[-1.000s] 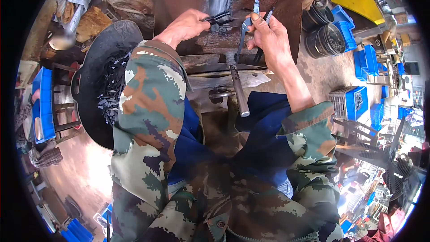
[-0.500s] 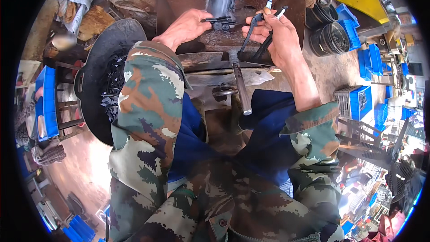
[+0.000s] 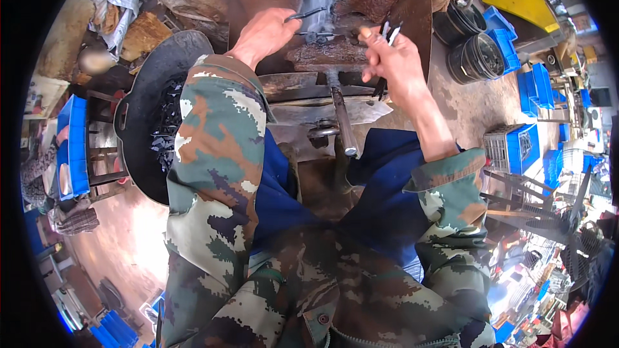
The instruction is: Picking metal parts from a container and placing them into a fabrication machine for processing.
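My left hand pinches one thin dark metal piece. That piece reaches to the right across a pale grey, streaked patch, blurred like a spinning wheel, in a rough brown surface. I cannot tell whether they touch. To the right, my right hand is closed round a few dark metal pieces; their pale, shiny tips stick up between thumb and fingers and their dark ends hang below the palm. A dark bar lies between the hands, under the patch.
At left stands a wide black pan holding many small dark metal pieces. A metal rod juts toward me between my knees. Black buckets, blue bins and a yellow panel are at right.
My left hand has shifted up, bringing its thin piece over the streaked patch. My right hand has moved slightly right and down, turning its pieces so they bunch closer together.
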### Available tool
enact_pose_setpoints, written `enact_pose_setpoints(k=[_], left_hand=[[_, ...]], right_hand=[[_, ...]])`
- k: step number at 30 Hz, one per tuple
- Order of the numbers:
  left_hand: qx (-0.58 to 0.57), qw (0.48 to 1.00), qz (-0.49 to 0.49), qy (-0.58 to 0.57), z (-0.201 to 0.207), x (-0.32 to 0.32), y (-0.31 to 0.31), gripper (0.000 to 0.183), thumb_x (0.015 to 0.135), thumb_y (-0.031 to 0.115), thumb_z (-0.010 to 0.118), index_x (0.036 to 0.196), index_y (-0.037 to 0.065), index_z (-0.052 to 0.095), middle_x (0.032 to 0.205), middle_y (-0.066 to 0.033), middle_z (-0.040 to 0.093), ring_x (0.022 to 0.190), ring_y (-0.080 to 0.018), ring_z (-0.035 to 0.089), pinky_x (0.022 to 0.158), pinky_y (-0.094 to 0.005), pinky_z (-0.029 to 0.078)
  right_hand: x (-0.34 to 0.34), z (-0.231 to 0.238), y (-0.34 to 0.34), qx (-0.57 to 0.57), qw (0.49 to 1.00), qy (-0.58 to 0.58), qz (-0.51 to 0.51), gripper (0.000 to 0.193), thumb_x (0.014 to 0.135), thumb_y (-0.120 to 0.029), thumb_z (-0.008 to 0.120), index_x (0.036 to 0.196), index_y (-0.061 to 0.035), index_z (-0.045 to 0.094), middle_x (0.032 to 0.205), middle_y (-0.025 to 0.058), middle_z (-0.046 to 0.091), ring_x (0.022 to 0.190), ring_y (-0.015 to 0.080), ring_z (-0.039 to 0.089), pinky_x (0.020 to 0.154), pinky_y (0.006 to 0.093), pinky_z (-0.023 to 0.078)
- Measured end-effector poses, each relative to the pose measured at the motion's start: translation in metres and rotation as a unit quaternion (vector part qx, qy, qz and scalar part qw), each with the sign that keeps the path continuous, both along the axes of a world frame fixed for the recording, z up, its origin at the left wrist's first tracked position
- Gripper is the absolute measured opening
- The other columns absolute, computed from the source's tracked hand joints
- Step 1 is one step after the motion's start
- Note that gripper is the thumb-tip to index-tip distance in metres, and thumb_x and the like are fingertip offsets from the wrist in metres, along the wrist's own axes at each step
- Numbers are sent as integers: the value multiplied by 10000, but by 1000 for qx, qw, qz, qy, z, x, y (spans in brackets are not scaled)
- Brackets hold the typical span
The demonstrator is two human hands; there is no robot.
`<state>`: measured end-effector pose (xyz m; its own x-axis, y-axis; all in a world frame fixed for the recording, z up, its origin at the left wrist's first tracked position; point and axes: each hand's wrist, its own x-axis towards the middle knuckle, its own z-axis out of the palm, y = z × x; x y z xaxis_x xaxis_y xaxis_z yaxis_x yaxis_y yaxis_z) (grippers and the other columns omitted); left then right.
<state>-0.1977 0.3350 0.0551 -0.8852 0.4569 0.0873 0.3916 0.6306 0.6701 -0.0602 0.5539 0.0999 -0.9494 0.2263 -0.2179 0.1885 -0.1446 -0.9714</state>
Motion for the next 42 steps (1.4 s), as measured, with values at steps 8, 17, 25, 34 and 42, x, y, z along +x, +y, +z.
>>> enact_pose_setpoints(k=[8,17,25,34,42], left_hand=[[-4,994,71,-79,-7,-7,-24,355,888,323,595,1026,4,672,790,-71,663,701,-164,619,686,-335,500],[5,988,134,-79,-8,-8,-16,346,867,348,570,1003,54,692,754,-72,662,707,-172,619,691,-326,481],[120,966,149,176,-13,-25,17,285,840,331,562,845,93,717,856,-203,686,828,-389,666,789,-440,556],[247,943,222,27,45,28,16,297,828,329,591,959,97,723,977,-240,681,970,-442,630,888,-487,510],[263,938,224,-11,44,22,14,265,802,287,647,919,67,735,924,-223,694,932,-407,654,869,-462,524]], right_hand=[[59,-23,-7,412,837,246,263,305,787,-8,638,1091,-33,625,1105,154,658,1005,345,651,798,410,534],[69,-28,-14,454,808,208,313,477,684,82,598,1138,-64,595,1288,87,586,1057,343,633,871,418,547],[12,5,-25,222,963,142,49,269,851,-82,734,1110,-42,672,1059,28,678,884,97,620,604,241,563],[-98,21,-14,211,963,166,-20,244,903,-207,724,1076,-40,681,826,-31,600,639,45,492,512,212,485],[-164,11,-11,190,970,151,-10,197,947,-216,668,1071,-65,691,717,-80,546,548,15,371,528,209,407]])
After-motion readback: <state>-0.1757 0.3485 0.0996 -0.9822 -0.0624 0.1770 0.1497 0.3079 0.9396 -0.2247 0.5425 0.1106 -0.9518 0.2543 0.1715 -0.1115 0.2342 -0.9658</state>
